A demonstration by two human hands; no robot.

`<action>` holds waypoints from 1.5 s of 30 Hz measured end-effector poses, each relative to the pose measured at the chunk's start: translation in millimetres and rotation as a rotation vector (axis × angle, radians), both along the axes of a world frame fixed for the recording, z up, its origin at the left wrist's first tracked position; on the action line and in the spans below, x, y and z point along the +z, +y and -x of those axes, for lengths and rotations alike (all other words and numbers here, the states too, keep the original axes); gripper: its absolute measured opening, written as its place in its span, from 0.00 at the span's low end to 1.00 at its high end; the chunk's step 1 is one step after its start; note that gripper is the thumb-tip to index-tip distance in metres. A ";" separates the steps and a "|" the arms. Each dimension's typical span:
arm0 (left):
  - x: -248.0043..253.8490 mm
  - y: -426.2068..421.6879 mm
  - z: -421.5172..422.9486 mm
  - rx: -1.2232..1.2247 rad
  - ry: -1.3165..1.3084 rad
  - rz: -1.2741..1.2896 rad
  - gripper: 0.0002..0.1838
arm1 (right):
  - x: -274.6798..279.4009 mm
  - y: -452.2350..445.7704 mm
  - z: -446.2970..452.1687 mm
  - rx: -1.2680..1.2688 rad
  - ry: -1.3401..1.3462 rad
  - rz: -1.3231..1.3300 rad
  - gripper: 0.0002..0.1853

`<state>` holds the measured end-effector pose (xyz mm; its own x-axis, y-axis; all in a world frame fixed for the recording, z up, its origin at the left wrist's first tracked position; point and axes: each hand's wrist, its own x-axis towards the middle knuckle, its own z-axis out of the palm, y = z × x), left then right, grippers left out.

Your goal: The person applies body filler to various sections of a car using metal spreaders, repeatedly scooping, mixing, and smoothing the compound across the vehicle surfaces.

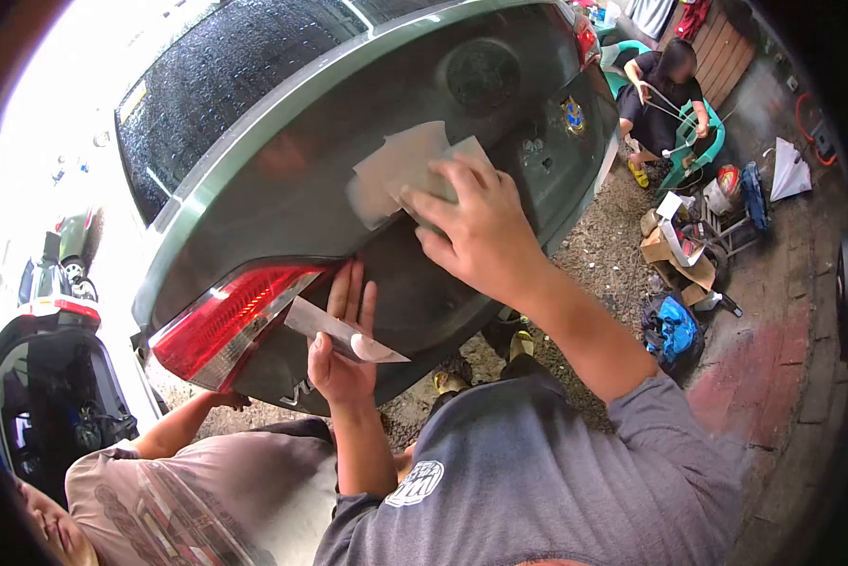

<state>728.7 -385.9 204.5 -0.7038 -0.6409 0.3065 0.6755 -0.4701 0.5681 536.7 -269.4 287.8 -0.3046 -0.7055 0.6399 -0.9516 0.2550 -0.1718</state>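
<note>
My right hand grips a pale, flat card against the trunk lid of a dark green car. Beside and partly under it is a pale beige patch on the lid; whether this is filler or paper I cannot tell. Lower down, my left hand holds a light strip of card between thumb and fingers, with a white dab on it. Its fingertips reach the lid close to the red tail light.
At left, a person in a printed shirt stands close by, one hand under the bumper. Another person sits on a green chair at right. Boxes and a blue bag lie on the ground.
</note>
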 end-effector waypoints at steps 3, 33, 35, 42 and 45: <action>-1.7 -1.1 -1.5 -0.003 -0.008 -0.004 0.48 | -4.7 22.1 6.6 0.049 0.045 -0.005 0.20; 9.8 37.9 4.7 0.002 -0.245 -0.072 0.36 | -12.4 116.1 13.0 0.370 -0.630 0.208 0.25; 4.2 56.6 12.6 0.083 -0.364 -0.194 0.24 | -9.9 128.2 0.6 0.530 -0.717 0.246 0.26; 44.2 120.8 54.2 0.066 -0.467 -0.247 0.16 | -2.8 151.9 -28.4 0.750 -0.493 0.041 0.24; 31.4 130.5 65.1 0.103 -0.477 -0.186 0.16 | -24.3 164.3 -11.4 0.565 -0.447 -0.022 0.23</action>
